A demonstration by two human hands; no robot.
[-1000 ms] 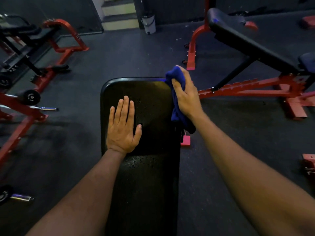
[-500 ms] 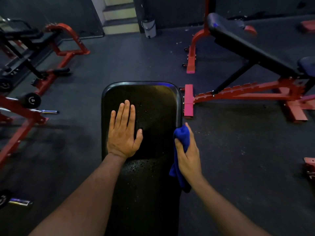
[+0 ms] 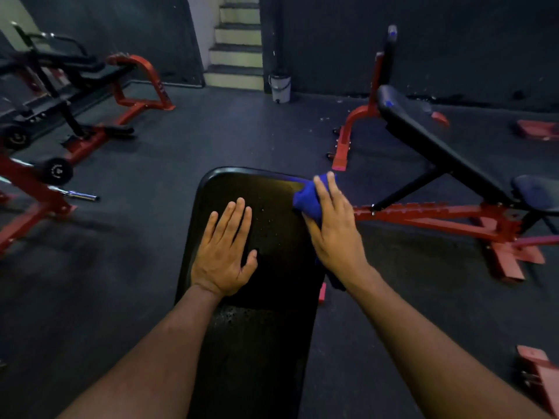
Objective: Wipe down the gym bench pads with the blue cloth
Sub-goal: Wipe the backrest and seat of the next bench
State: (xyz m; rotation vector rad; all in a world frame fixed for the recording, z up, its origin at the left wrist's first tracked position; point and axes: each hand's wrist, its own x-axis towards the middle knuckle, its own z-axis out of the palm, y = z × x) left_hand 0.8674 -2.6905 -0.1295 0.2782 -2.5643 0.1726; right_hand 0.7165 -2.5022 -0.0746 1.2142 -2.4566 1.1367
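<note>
The left hand (image 3: 222,255) lies flat on the pad (image 3: 272,237), probably bracing, its grip released. The right hand (image 3: 335,228) grasps the bunched cloth (image 3: 304,201) at the pad's one o'clock corner, on the right edge. An incline bench (image 3: 438,149) stands at two o'clock, a bucket (image 3: 280,88) at twelve; neither obstructs.

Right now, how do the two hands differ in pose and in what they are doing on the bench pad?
The left hand lies flat on the pad, fingers straight, holding nothing; the right hand curls its grip round the blue cloth. The left hand rests on the pad's left half; the right hand sits at its far right edge and corner. Both reach forward, palms down, and neither hand is off the pad.
</note>
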